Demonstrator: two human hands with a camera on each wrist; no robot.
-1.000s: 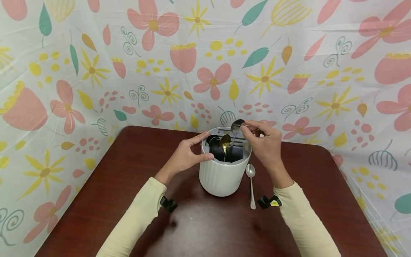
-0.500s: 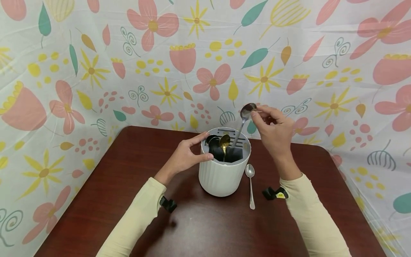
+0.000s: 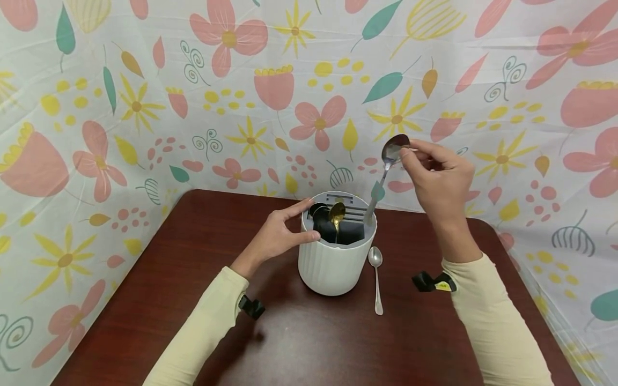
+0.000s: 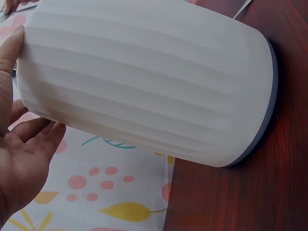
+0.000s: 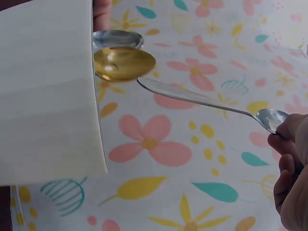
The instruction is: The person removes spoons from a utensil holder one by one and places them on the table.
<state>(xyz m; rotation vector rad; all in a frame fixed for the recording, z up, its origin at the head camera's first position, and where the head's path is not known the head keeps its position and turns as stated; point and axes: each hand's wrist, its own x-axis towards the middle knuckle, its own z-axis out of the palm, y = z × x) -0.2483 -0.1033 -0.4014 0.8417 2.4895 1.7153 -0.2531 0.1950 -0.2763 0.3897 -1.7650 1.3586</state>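
Observation:
My right hand pinches a silver spoon by its bowl, the handle pointing down and left. In the right wrist view, the handle tip of this spoon is outside the holder, near a gold spoon. My left hand holds the left side of a white ribbed utensil holder, thumb at the near rim and fingers at the far side. In the left wrist view, those fingertips touch the holder wall. Bowls of gold and dark-looking spoons stick up inside the holder.
A second silver spoon lies on the dark wooden table, just right of the holder. Behind the table hangs a flower-patterned cloth, which also covers both sides. Black wrist straps sit over the sleeves.
My right hand has moved up and to the right, drawing the silver spoon out of the holder. The left hand and holder have stayed in place.

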